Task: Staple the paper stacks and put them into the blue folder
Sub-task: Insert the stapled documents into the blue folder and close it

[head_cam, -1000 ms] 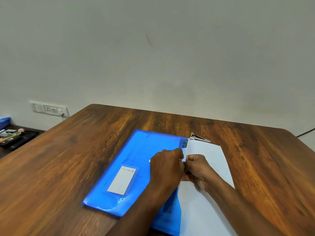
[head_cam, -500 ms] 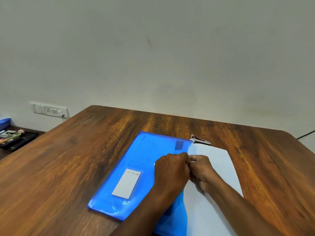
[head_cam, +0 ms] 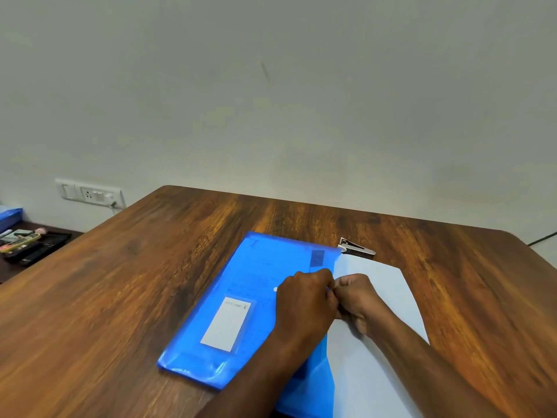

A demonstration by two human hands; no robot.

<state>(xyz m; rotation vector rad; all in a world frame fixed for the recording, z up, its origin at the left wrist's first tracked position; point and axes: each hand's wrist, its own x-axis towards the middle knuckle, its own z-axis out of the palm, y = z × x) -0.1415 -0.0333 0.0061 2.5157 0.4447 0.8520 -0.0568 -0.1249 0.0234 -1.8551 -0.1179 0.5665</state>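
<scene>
Head view. The blue folder (head_cam: pixel 241 300) lies flat on the wooden desk (head_cam: pixel 120 297), its long side running diagonally from the near left toward the far right, with a white label (head_cam: pixel 226 325) on its upper face. Printed sheets show faintly through the translucent cover. White paper (head_cam: pixel 376 342) lies just to the right of the folder, touching or tucked along its right edge; whether it sits inside or under the cover there, you cannot tell from this angle.

Your left hand (head_cam: pixel 304 303) rests over the folder's right edge, fingers curled downward, the grip clenched at that edge. Your right hand (head_cam: pixel 357 300) lies on the white paper, knuckles up, fingers curled inward and meeting the left hand's fingertips. Both grips close at the seam between folder and paper; the fingertips are hidden, so what exactly each pinches cannot be confirmed. The folder lies to the left of and beneath the left grip; the paper lies under and to the right of the right grip.

The stapler (head_cam: pixel 355 248) lies on the desk just beyond the far corner of the paper, near the folder's far right corner, apart from both hands.

A wall socket (head_cam: pixel 90 194) sits on the wall at left. A lower surface at far left carries dark trays and small items (head_cam: pixel 24 241), too small to identify.
</scene>
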